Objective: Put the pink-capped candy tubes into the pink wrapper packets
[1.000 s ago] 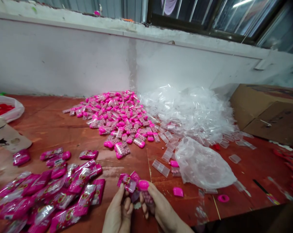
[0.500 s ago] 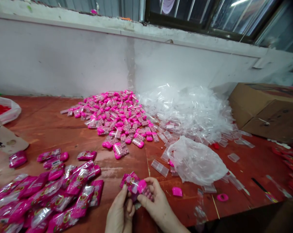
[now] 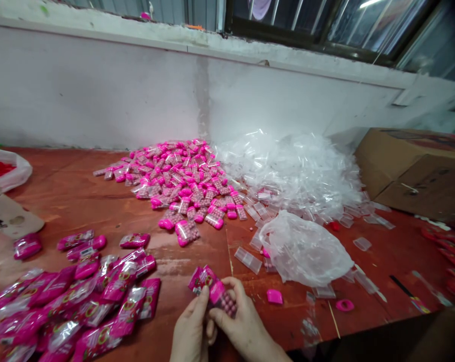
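Near the table's front edge, my left hand pinches a pink printed sleeve between thumb and fingers. My right hand grips a small clear box of pink candy balls with a pink cap. The capped end sits at or inside the mouth of the sleeve, while the balls show at the other end. Fingers hide part of both. Left of my hands lies a pile of sleeved pink packs. Beyond them is a heap of unsleeved candy boxes with pink caps.
A mound of clear plastic cases lies at the back right, beside a cardboard box. In front are a crumpled clear bag and a loose pink cap. A white bag with red pieces stands far left.
The capped end of the candy box has moved into line with the sleeve, which now covers more of the cap. Both hands have shifted slightly right.
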Action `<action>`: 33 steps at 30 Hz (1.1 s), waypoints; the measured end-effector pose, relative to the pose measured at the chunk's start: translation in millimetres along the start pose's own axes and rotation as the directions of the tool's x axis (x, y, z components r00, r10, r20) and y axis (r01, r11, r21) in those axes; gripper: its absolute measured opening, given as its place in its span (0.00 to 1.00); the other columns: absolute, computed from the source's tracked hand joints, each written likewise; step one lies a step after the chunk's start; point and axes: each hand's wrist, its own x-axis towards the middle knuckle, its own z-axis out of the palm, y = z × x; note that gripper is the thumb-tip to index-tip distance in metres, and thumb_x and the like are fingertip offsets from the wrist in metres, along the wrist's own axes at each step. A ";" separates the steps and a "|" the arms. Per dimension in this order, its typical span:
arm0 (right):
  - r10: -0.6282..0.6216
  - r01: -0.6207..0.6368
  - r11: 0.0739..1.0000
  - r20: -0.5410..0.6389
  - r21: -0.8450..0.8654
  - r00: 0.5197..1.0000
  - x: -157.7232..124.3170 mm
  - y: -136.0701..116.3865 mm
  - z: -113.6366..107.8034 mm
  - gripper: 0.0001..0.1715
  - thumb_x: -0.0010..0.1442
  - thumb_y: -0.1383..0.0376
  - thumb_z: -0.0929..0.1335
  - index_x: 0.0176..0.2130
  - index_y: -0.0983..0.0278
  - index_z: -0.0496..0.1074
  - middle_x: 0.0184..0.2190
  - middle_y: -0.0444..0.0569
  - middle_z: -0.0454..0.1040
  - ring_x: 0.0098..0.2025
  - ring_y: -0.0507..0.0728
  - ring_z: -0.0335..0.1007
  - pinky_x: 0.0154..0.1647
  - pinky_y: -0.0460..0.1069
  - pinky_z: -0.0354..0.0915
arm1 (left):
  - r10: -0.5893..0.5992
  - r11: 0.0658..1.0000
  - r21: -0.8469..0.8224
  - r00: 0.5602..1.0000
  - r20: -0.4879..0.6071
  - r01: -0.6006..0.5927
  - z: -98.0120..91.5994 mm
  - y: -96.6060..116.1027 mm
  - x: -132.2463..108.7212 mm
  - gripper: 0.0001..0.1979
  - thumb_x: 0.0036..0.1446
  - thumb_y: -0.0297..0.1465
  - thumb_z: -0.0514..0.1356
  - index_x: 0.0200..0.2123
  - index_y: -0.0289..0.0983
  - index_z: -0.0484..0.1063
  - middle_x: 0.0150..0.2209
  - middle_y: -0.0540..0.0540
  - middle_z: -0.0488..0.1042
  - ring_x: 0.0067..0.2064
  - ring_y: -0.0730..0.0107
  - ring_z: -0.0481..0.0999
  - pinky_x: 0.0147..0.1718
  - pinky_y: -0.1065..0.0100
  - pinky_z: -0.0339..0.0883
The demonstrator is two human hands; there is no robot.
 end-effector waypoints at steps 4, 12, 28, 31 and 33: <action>-0.066 0.070 0.991 0.042 -0.114 0.997 -3.8 -3.2 -4.8 0.24 0.56 0.66 0.71 0.52 0.60 0.64 0.39 0.48 0.77 0.39 0.58 0.74 0.39 0.51 0.68 | 0.004 0.999 0.043 1.000 0.016 -0.005 0.3 -0.1 0.6 0.31 0.28 0.55 0.75 0.18 0.34 0.69 0.09 0.57 0.56 0.13 0.83 0.51 0.13 0.78 0.45; 0.070 -0.171 0.895 0.250 0.411 0.966 -1.5 9.9 1.2 0.48 0.59 0.39 0.67 0.64 0.60 0.47 0.23 0.34 0.64 0.13 0.44 0.41 0.13 0.41 0.41 | -0.018 0.998 0.057 0.993 0.117 0.011 -3.5 -5.2 1.9 0.32 0.39 0.57 0.70 0.12 0.36 0.63 0.11 0.49 0.63 0.16 0.77 0.59 0.16 0.74 0.54; -0.090 0.077 0.993 0.147 0.090 0.985 -8.8 18.1 -3.9 0.36 0.66 0.49 0.66 0.66 0.59 0.57 0.45 0.53 0.74 0.41 0.56 0.72 0.44 0.51 0.68 | -0.046 0.998 0.039 0.995 0.092 0.043 -2.4 -0.6 1.4 0.30 0.32 0.55 0.74 0.18 0.34 0.70 0.09 0.56 0.57 0.13 0.82 0.54 0.14 0.76 0.45; 0.050 -0.143 0.924 0.258 0.355 0.965 -2.7 11.1 -4.4 0.45 0.60 0.41 0.68 0.64 0.62 0.54 0.24 0.38 0.67 0.18 0.46 0.55 0.18 0.41 0.54 | -0.045 0.997 0.076 0.990 0.136 0.035 -3.9 -4.7 4.9 0.31 0.35 0.58 0.71 0.18 0.33 0.71 0.09 0.53 0.59 0.13 0.80 0.56 0.14 0.76 0.45; 0.102 -0.214 0.896 0.289 0.389 0.952 -0.9 7.4 -3.9 0.47 0.57 0.39 0.69 0.62 0.62 0.54 0.20 0.33 0.63 0.13 0.44 0.43 0.13 0.40 0.43 | -0.041 0.996 0.090 0.986 0.160 0.027 -5.1 -7.3 6.6 0.32 0.37 0.59 0.70 0.18 0.33 0.71 0.10 0.51 0.62 0.13 0.80 0.56 0.14 0.75 0.45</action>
